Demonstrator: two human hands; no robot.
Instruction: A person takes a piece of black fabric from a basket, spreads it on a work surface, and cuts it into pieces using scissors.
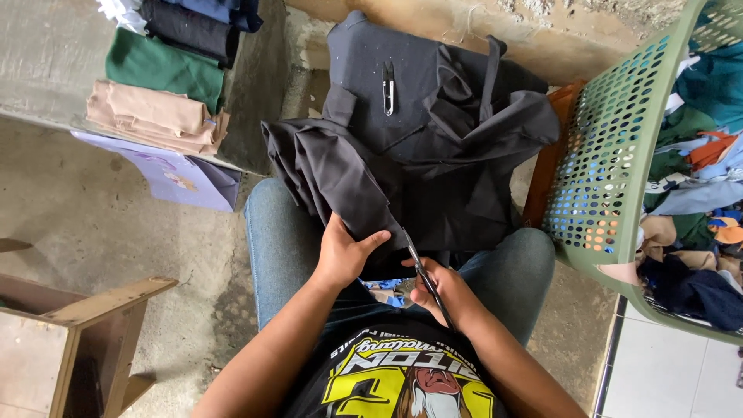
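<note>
A dark grey garment (433, 155) lies spread over my knees and the floor in front of me. My left hand (344, 255) pinches a folded edge of this cloth near my lap. My right hand (441, 290) grips a pair of scissors (418, 267), whose blades point up into the cloth beside my left thumb. A small thread snipper (388, 87) rests on top of the garment further away.
A green perforated laundry basket (611, 155) full of mixed clothes stands at my right. Folded garments in tan, green and black (162, 77) sit stacked on a ledge at upper left, a lilac piece (174, 178) below them. A wooden stool (85, 333) is at lower left.
</note>
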